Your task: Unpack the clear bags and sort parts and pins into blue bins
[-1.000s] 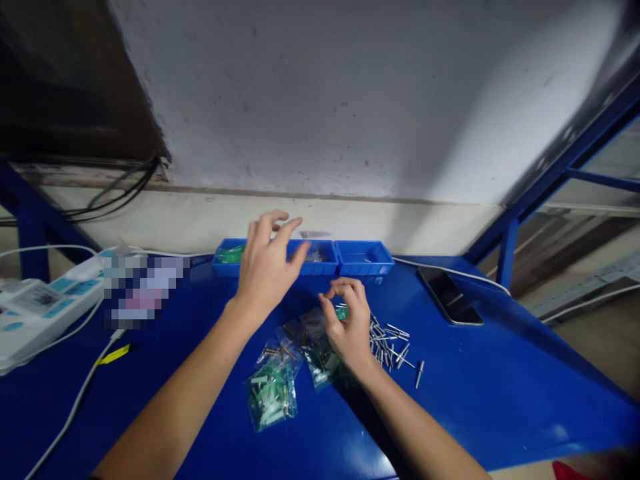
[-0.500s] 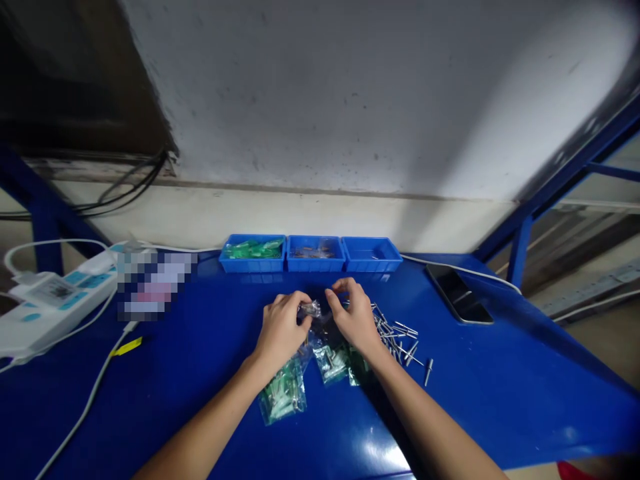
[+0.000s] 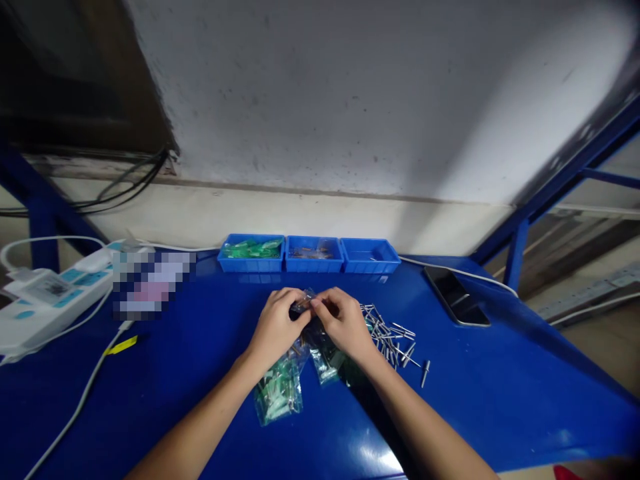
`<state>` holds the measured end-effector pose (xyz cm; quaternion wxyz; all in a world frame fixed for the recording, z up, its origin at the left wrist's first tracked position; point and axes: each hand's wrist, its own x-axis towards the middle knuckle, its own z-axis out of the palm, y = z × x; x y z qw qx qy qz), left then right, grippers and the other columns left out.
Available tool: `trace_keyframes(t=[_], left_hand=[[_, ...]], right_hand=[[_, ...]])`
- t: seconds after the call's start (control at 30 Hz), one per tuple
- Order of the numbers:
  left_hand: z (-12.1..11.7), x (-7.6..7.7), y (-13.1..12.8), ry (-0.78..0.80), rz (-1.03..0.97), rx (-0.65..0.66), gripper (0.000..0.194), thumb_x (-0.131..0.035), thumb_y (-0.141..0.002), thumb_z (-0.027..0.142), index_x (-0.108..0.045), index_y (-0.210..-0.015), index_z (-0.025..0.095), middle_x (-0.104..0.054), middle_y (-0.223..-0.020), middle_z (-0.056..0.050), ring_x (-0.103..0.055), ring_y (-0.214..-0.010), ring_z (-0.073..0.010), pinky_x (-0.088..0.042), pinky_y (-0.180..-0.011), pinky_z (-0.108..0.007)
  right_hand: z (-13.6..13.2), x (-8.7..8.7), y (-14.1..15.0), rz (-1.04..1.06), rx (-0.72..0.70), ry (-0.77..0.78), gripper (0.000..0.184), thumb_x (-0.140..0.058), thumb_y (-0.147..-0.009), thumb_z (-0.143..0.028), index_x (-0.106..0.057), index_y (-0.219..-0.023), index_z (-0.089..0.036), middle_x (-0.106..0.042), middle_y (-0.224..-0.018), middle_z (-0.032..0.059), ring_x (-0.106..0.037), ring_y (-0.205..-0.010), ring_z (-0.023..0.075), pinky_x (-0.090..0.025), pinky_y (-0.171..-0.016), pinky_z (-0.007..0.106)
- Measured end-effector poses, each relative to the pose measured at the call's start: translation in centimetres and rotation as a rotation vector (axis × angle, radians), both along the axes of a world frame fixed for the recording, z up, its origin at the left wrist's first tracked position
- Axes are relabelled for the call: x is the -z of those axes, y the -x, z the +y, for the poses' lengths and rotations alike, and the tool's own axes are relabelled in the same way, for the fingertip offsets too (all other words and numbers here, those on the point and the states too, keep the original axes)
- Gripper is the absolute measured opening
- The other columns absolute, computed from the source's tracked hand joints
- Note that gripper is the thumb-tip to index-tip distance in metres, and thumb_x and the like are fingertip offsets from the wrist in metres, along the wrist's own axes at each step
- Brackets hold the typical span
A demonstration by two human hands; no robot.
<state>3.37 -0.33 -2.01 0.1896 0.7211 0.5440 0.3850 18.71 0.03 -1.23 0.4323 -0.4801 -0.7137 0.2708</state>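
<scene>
Between my two hands is a small clear plastic bag [image 3: 309, 295], its contents too small to make out. My left hand [image 3: 281, 320] is closed on the bag's left side. Thumb and fingers of my right hand [image 3: 345, 323] pinch its right edge. Below my left wrist lie filled bags [image 3: 280, 393] with green and white pieces inside. Another such bag [image 3: 326, 367] rests under my hands, partly covered by them. Just right of my right hand is a loose pile of silver pop rivets [image 3: 393, 337], with one rivet [image 3: 425, 373] lying apart.
Three blue bins stand along the wall: one with green packets [image 3: 253, 249], one with small bagged pieces [image 3: 313, 252], and a right bin [image 3: 370, 257] with little inside. A phone [image 3: 457, 297] lies right. A power strip [image 3: 60, 293] and white cable [image 3: 85, 393] occupy the left.
My right hand has moved left to meet my left hand and now pinches the small clear bag too. The bag was in my left hand alone before.
</scene>
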Motion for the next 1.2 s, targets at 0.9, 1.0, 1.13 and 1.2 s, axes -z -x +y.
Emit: trace_keyframes(t=[0.9,1.0,1.13,1.2], left_hand=[[-0.9,-1.1,-0.8,0.204,-0.711,0.046,0.013,-0.059,-0.079,0.029,-0.060,-0.078,0.017,-0.061,-0.073,0.001,-0.053,-0.066,-0.0118,-0.040,-0.063,-0.022],[-0.7,-1.2,-0.6,0.189,-0.654,0.054,0.012,-0.059,-0.079,0.029,-0.061,-0.085,0.018,-0.064,-0.080,-0.001,-0.058,-0.072,-0.0137,-0.044,-0.068,-0.024],[-0.6,-1.6,-0.3,0.173,-0.626,0.070,0.024,-0.060,-0.079,0.028,-0.059,-0.101,0.018,-0.067,-0.090,-0.005,-0.063,-0.082,-0.0176,-0.048,-0.074,-0.028],[-0.7,-1.8,-0.1,0.153,-0.591,0.092,0.022,-0.059,-0.080,0.028,-0.060,-0.101,0.018,-0.068,-0.089,-0.005,-0.064,-0.080,-0.0172,-0.049,-0.073,-0.027]], right_hand=[[-1.1,-0.9,1.0,0.374,-0.092,0.315,0.025,-0.058,-0.078,-0.041,-0.058,-0.075,-0.016,-0.053,-0.064,-0.0016,-0.041,-0.054,0.0094,-0.032,-0.052,0.022],[-1.1,-0.8,0.9,0.364,-0.077,0.306,0.026,-0.056,-0.080,-0.040,-0.058,-0.073,-0.016,-0.051,-0.063,-0.0014,-0.039,-0.054,0.0096,-0.031,-0.051,0.023],[-1.1,-0.8,0.8,0.281,-0.030,0.256,0.026,-0.053,-0.083,-0.040,-0.061,-0.076,-0.016,-0.050,-0.061,-0.0020,-0.036,-0.050,0.0092,-0.029,-0.048,0.023],[-1.1,-0.7,0.8,0.244,-0.022,0.233,0.026,-0.052,-0.084,-0.039,-0.061,-0.076,-0.016,-0.051,-0.060,-0.0021,-0.035,-0.049,0.0089,-0.028,-0.048,0.022]])
